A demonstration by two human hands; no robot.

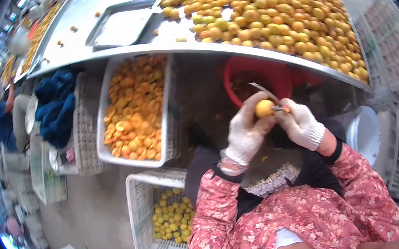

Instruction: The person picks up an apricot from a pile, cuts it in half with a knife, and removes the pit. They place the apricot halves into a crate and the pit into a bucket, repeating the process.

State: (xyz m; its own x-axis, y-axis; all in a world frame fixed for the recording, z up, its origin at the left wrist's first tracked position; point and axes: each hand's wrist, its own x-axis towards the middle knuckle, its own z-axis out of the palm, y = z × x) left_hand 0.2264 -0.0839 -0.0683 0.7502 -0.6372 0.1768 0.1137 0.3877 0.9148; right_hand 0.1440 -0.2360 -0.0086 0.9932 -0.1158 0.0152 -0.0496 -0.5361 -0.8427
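My left hand [248, 130], in a white knit glove, has its fingers closed round a whole yellow-orange apricot [264, 108]. Close beside it, my right hand [301, 123], gloved too, grips a small knife [279, 108] with an orange part at the handle, its metal right at the fruit. A thin pale metal strip [258, 87] sticks up past the fingers; its lower end is hidden behind them. Both hands are above my lap, in front of a red basin [258, 79] under the table edge.
A metal table [184, 46] bears a heap of apricots [265, 12] and a metal tray [123, 23]. Left of me stand a white crate of halved apricots [134, 110] and one of yellow fruit [174, 216]. A white bucket [366, 135] is at right; a person [1, 113] sits far left.
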